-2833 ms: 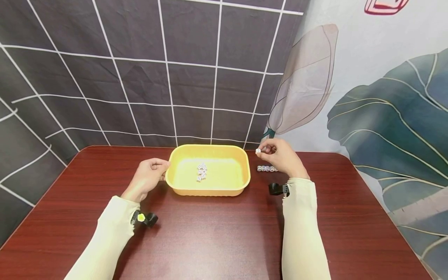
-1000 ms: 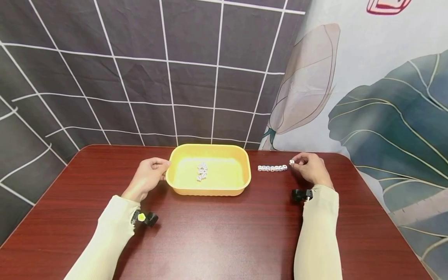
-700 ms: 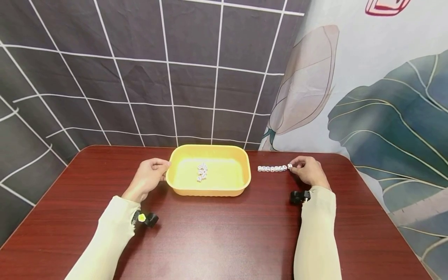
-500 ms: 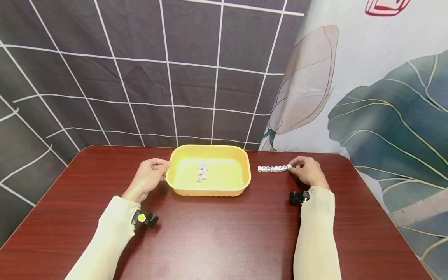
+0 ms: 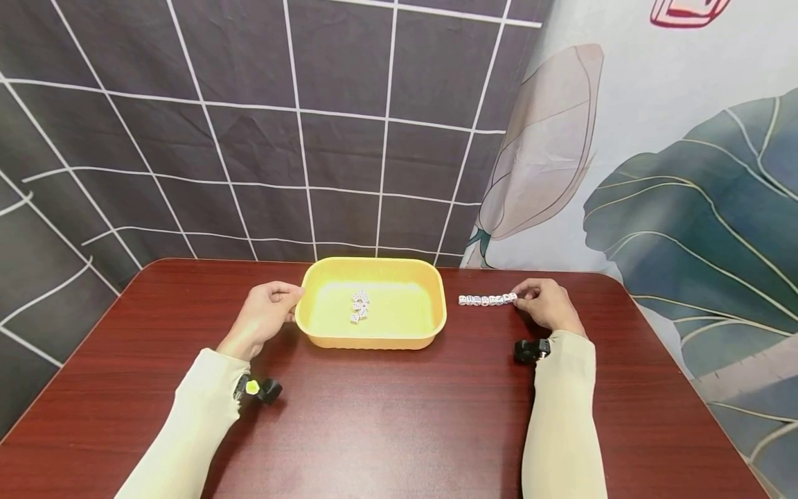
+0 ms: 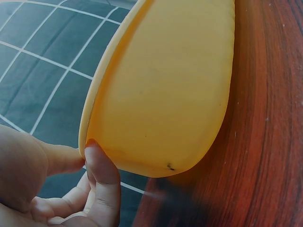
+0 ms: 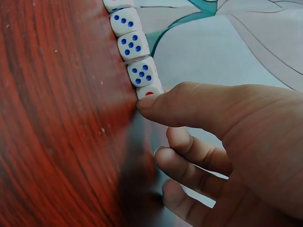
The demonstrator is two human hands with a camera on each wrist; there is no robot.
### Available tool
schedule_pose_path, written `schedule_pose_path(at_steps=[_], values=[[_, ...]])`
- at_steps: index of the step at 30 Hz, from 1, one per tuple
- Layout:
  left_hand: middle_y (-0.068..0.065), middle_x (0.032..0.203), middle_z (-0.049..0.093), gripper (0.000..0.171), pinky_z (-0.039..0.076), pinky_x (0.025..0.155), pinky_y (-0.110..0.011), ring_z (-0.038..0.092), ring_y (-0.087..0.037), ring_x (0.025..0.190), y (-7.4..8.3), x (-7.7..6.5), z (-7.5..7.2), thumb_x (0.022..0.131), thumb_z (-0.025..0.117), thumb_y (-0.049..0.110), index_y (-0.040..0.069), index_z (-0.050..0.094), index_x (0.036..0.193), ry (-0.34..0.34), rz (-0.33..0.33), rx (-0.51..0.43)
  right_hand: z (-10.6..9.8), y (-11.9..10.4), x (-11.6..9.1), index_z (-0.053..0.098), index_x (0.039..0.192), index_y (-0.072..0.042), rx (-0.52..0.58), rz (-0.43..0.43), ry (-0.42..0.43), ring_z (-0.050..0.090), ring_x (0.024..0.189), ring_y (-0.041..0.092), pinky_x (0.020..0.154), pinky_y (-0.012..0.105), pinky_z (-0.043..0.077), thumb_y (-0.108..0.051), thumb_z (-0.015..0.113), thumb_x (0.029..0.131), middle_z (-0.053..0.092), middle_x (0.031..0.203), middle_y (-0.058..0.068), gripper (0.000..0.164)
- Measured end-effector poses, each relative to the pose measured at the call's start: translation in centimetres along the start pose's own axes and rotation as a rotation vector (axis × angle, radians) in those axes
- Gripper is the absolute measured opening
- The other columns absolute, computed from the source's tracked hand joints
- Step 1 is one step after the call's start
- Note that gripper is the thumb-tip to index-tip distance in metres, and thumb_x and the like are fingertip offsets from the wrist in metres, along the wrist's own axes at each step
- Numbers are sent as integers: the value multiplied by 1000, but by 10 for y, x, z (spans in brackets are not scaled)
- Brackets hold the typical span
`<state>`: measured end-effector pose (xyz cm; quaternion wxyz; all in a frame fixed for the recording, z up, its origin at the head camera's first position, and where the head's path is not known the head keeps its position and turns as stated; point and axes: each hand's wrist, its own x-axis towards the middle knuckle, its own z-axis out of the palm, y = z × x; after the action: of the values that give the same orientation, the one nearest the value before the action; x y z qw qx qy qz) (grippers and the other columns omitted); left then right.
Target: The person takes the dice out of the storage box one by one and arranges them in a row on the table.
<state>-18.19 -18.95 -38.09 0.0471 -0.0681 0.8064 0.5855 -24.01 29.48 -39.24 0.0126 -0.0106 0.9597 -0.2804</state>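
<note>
My left hand (image 5: 264, 312) pinches the left rim of a yellow plastic tub (image 5: 374, 342); the left wrist view has thumb and finger on either side of that rim. Inside the tub lies a small cluster of white dice (image 5: 359, 306). To the tub's right, a row of white dice (image 5: 485, 301) runs along the table, their faces touching or nearly so. At the row's right end my right hand (image 5: 548, 305) pinches the last die (image 7: 150, 91), which shows a red pip and sits against its neighbour. Its far side is hidden by the thumb.
The reddish-brown wooden table (image 5: 386, 423) carries everything. Behind it hangs a dark cloth (image 5: 249, 152) with white grid lines, and a pale leaf-patterned cloth (image 5: 661, 208) at the right. Each wrist wears a black camera mount.
My right hand has carried a die from beside the tub to the right end of the row, lowered it and slid it left against the row. My left hand stays on the rim.
</note>
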Motion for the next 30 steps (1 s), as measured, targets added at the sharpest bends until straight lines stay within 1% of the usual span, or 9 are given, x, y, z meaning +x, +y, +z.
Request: schedule_pose_path(at_steps=[8, 12, 18, 24, 30], values=[[-4, 90, 70, 35, 58, 71, -20, 64, -6, 73, 0, 0, 0, 104, 56, 16, -10, 59, 126, 7, -1, 10, -3, -1, -1, 75, 105, -6, 9, 0, -42, 51, 70, 18, 63, 30, 41, -12, 72, 92, 59, 76, 3, 15], [-3, 88, 71, 35, 58, 70, -20, 64, -5, 72, 0, 0, 0, 104, 57, 16, -11, 59, 127, 5, 0, -1, -4, -1, -1, 75, 106, -6, 12, -4, -50, 51, 71, 18, 64, 30, 42, -12, 73, 91, 58, 77, 3, 17], [0, 86, 70, 36, 58, 69, -20, 63, -5, 71, 1, 0, 0, 104, 58, 17, -11, 58, 128, 3, -5, -14, -6, -3, -1, 74, 111, -6, 6, -24, -39, 52, 74, 18, 67, 30, 42, -11, 74, 90, 59, 82, 4, 22], [-1, 87, 70, 35, 58, 69, -20, 64, -5, 72, 1, 0, 0, 104, 58, 16, -11, 58, 126, 8, -1, -8, -11, -9, -4, 72, 115, -5, 3, -52, -22, 52, 75, 18, 68, 30, 42, -10, 74, 89, 60, 86, 6, 27], [-2, 88, 70, 35, 59, 71, -21, 63, -4, 71, 0, 0, 0, 104, 57, 17, -10, 58, 127, 4, -10, -1, -16, -19, -6, 71, 120, -5, 1, -67, -16, 53, 82, 22, 71, 31, 43, -12, 71, 90, 59, 90, 8, 30]])
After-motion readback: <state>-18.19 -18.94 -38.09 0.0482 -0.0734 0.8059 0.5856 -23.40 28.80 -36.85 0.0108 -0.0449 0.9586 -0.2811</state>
